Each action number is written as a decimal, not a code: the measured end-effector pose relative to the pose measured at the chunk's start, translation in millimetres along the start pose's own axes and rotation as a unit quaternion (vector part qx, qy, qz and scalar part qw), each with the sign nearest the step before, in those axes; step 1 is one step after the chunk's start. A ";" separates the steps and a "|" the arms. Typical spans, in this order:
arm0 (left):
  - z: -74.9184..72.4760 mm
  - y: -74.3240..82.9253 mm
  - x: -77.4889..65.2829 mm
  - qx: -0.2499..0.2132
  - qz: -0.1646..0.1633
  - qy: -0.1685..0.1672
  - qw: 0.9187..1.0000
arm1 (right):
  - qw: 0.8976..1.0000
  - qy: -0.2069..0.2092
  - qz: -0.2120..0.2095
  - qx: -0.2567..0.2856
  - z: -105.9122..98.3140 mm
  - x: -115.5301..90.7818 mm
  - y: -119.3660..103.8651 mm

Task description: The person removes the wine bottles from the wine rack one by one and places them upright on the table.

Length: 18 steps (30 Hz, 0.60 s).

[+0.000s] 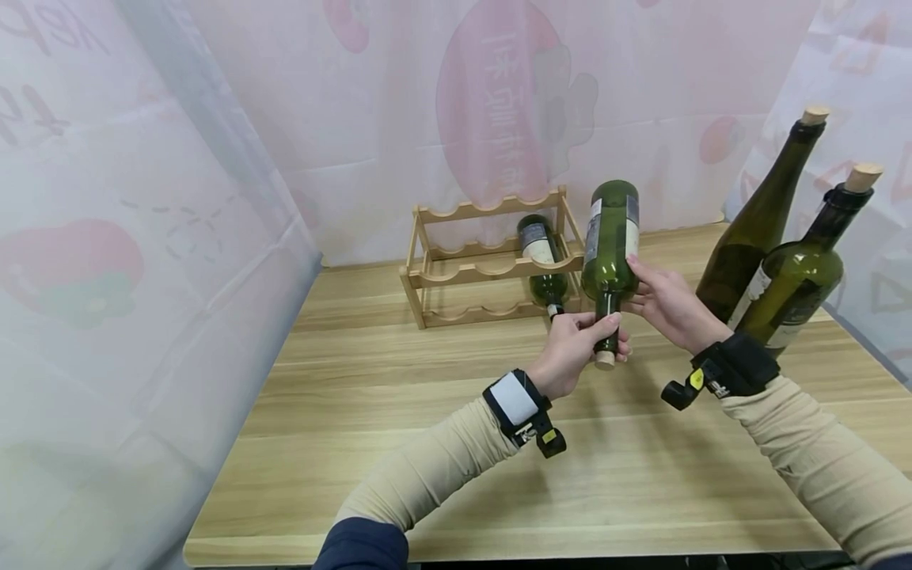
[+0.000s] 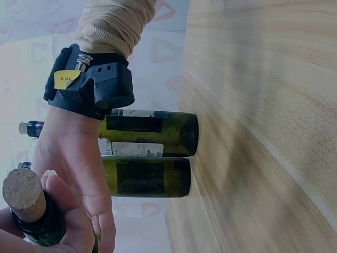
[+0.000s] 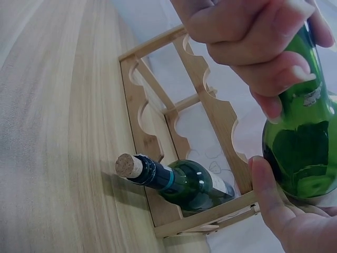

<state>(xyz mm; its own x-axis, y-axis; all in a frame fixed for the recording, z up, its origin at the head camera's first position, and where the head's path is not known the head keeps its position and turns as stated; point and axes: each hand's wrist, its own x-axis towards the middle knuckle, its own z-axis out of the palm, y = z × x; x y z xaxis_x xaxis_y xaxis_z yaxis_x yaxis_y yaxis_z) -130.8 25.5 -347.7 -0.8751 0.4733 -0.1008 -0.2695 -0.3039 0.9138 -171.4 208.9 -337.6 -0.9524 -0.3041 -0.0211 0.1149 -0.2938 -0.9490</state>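
Observation:
A green wine bottle (image 1: 611,237) is held tilted, base up and away, with its corked neck toward me. My left hand (image 1: 568,346) grips it around the neck, just behind the cork (image 2: 24,192). My right hand (image 1: 673,309) holds the bottle's lower right side near the shoulder, thumb on the glass, other fingers partly hidden behind. Just left of this bottle stands a wooden wine rack (image 1: 470,275) with scalloped rails. Another wine bottle (image 3: 195,182) lies in the rack's lower tier at the right end, cork pointing out front.
Two corked bottles stand upright on the right of the wooden table (image 1: 342,443): a tall slender bottle (image 1: 758,210) and a broader labelled bottle (image 1: 805,273) in front of it, close to my right wrist. A printed curtain (image 1: 385,119) hangs behind the rack.

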 end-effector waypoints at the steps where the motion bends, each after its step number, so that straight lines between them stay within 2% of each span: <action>1: 0.1 -0.2 0.2 0.000 -0.001 0.000 1.000 | 1.000 -0.001 0.000 -0.001 -0.4 -0.4 0.1; 18: 3.2 -3.5 2.0 0.004 -0.006 -0.005 1.000 | 1.000 -0.006 -0.008 0.007 -4.6 -5.0 1.1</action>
<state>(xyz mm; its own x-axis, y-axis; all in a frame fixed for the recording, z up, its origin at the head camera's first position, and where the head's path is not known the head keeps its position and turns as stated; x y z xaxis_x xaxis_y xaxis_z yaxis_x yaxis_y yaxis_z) -130.4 30.1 -349.8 -0.8682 0.4844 -0.1079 -0.2762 -0.2909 0.9160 -167.8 214.3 -340.0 -0.9509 -0.3094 -0.0015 0.1028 -0.3115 -0.9447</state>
